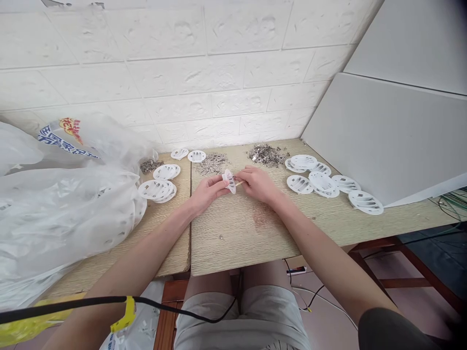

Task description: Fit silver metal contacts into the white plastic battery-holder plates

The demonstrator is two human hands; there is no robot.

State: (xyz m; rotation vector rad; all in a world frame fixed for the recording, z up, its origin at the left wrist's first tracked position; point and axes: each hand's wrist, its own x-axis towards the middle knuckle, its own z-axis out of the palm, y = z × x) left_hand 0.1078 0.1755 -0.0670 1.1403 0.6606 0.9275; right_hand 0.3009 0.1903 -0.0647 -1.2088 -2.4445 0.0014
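Note:
My left hand (pixel 208 193) grips a white round plastic piece with slots (pixel 229 182) by its edge, tilted up off the table. Close against its right side, my right hand (pixel 256 183) is closed around a thin pale wooden stick (pixel 239 183). The stick's tip is at the slotted face; whether a small metal part is there too I cannot make out. Just behind the hands lies a spread of small metal pieces (pixel 212 164), and a darker heap of metal pieces (pixel 268 154) sits farther right.
More white slotted discs (pixel 323 183) lie in a group on the right, others (pixel 158 190) on the left. A large clear plastic bag (pixel 73 209) fills the left side. White brick wall (pixel 175 78) stands behind; a grey panel (pixel 394 131) leans at right. A black cable (pixel 175 309) crosses in front.

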